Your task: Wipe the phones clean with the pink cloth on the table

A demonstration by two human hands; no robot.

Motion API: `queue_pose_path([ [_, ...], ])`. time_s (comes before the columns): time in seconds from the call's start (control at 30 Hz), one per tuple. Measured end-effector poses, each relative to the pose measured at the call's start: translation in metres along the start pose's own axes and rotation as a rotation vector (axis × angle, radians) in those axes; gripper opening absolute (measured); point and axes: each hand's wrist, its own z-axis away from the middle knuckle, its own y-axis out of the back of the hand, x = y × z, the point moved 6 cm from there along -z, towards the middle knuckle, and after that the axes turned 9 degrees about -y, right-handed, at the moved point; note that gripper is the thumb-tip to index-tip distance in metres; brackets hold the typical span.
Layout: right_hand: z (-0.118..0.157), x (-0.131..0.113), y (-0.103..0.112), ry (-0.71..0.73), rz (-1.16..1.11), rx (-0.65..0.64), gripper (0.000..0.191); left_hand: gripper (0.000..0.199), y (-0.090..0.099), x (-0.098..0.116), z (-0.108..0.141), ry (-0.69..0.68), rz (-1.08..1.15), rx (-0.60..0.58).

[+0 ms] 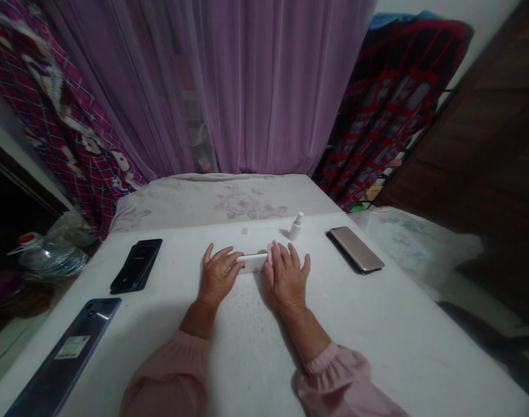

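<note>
Between my hands a white phone [254, 264] is held on its long edge, tilted up from the white table. My left hand [219, 273] grips its left end between thumb and fingers. At the right end, my right hand [287, 277] presses a pink cloth [271, 252] against the phone; most of the cloth is hidden under the fingers. Just beyond my right hand stands a small white spray bottle [296, 226], upright.
Stacked black phones [137, 265] lie at the left, with a larger dark phone [66, 359] nearer me. A gold phone [357, 248] rests on a dark one at the right. Purple curtains [264, 87] hang behind the table [377, 341]. A plastic bottle [47, 255] stands off the left edge.
</note>
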Motion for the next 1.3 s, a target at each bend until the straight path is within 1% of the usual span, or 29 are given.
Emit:
queue_pose_path([
  [0.13,0.007,-0.031,-0.005,0.118,-0.052,-0.078,0.047,0.013,0.001,0.005,-0.002,-0.003,-0.007,0.000],
  [0.23,0.010,-0.039,-0.006,0.138,-0.055,-0.099,0.047,0.013,0.001,0.005,-0.002,0.002,-0.013,-0.012],
  [0.3,0.009,-0.034,-0.006,0.130,-0.044,-0.093,0.045,0.013,0.001,0.004,-0.002,-0.001,-0.013,-0.008],
  [0.5,0.000,0.006,0.002,0.020,0.003,-0.007,0.039,0.011,0.001,0.000,0.000,-0.025,-0.001,0.016],
  [0.57,-0.003,0.013,0.004,-0.004,0.003,0.024,0.038,0.011,0.001,0.000,0.001,-0.033,-0.003,0.018],
  [0.63,-0.003,0.013,0.004,-0.011,0.002,0.034,0.039,0.011,0.001,0.001,0.000,-0.030,-0.009,0.019],
  [0.7,-0.001,0.006,0.002,0.000,0.006,0.011,0.041,0.011,0.001,0.002,0.000,-0.018,-0.015,0.022],
  [0.77,0.002,-0.007,-0.003,0.038,0.004,-0.031,0.045,0.011,0.001,0.003,-0.001,-0.006,-0.019,0.024],
  [0.87,0.009,-0.026,-0.007,0.134,-0.030,-0.092,0.049,0.011,0.002,0.005,-0.002,-0.002,-0.020,0.019],
  [0.93,0.010,-0.031,-0.008,0.164,-0.041,-0.111,0.048,0.011,0.002,0.005,-0.002,-0.003,-0.018,0.016],
  [1.0,0.008,-0.025,-0.007,0.139,-0.024,-0.099,0.047,0.011,0.001,0.004,-0.002,0.001,-0.015,0.013],
  [1.17,0.000,0.010,-0.003,-0.028,0.063,-0.017,0.046,0.010,-0.001,0.000,0.000,0.020,-0.015,-0.002],
  [1.23,-0.001,0.016,-0.003,-0.053,0.074,-0.005,0.049,0.011,-0.001,0.000,0.000,0.024,-0.013,-0.005],
  [1.3,0.001,0.012,-0.003,-0.045,0.069,-0.011,0.051,0.011,0.000,0.001,-0.001,0.027,-0.010,-0.004],
])
